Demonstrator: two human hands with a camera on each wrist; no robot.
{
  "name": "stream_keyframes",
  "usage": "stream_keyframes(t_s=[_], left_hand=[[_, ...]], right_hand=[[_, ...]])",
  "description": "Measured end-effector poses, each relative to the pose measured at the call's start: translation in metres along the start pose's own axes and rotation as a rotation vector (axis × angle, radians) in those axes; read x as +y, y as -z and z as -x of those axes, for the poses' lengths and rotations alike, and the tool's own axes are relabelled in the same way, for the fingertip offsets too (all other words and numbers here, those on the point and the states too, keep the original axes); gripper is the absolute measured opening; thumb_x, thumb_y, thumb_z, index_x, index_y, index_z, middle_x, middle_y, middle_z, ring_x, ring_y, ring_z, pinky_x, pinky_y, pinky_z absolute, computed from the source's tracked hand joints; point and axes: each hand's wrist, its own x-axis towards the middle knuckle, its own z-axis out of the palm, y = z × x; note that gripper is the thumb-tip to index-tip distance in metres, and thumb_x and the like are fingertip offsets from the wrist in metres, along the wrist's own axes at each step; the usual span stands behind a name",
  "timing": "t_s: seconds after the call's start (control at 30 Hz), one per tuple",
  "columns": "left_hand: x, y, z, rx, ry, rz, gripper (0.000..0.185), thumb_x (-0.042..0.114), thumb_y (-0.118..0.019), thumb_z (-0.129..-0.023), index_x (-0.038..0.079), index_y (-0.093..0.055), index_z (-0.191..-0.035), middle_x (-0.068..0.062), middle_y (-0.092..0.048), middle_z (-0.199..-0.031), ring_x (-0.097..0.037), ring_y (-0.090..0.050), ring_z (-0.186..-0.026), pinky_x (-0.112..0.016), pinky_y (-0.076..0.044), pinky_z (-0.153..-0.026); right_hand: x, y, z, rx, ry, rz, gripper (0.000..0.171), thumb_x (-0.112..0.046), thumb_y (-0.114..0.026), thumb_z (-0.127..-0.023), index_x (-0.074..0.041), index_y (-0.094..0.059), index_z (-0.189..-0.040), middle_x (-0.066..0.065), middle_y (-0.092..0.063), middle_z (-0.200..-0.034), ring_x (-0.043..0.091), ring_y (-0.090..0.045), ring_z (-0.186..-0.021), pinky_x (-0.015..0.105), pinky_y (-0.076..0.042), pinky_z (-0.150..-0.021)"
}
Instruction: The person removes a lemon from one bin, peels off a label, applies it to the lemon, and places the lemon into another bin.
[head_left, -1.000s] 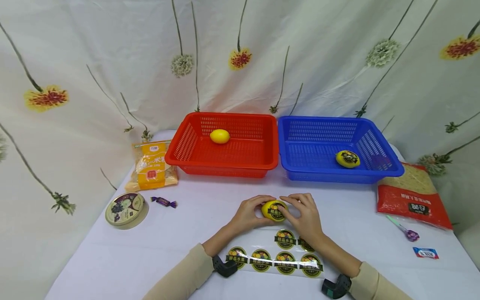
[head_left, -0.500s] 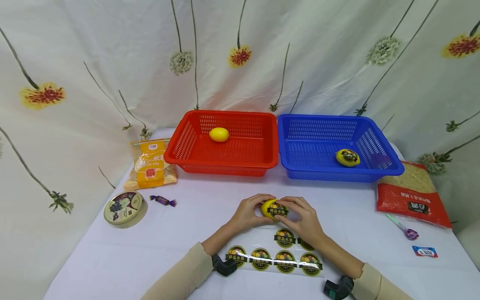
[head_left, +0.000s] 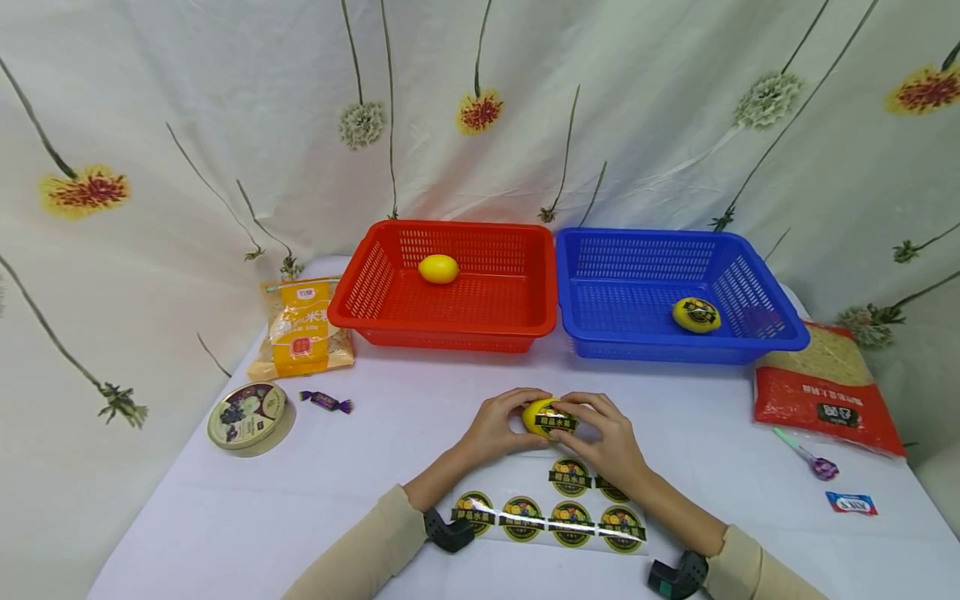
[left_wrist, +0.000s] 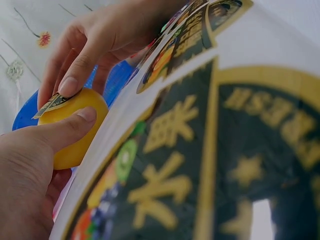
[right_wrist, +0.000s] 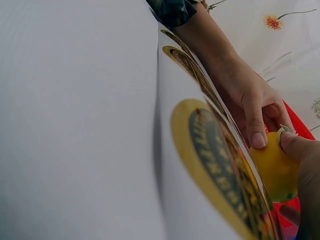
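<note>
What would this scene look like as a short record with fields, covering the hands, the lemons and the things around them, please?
Left hand: grips the held lemon from the left
Right hand: pinches the held lemon from the right, at its sticker
Sticker state: one end seems to stand off
Sticker sheet: nearer the person; six printed labels show
Red basket: one plain lemon
Blue basket: one stickered lemon
Left side: orange bag, round tin, purple-wrapped sweet
Right side: red bag, lollipop, small sweet
</note>
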Motion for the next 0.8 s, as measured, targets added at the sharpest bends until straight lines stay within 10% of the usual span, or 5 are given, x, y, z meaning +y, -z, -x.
stream_keyframes(t_s=[0.8], left_hand=[[0.0001,-0.0002,0.0000,-0.013,0.028,0.092,0.059,0.015,-0.084,-0.066,0.007,-0.058,-0.119,-0.005,-0.059,-0.118,-0.016,-0.058,-0.104,-0.021,-0.049,-0.083]], right_hand=[[0.0013,0.0017,-0.0008,-0.066,-0.044,-0.006,0.049,-0.019,-0.081,-0.070,-0.009,-0.066,-0.115,0.005,-0.059,-0.114,0.018,-0.051,-0.104,0.021,-0.042,-0.090]])
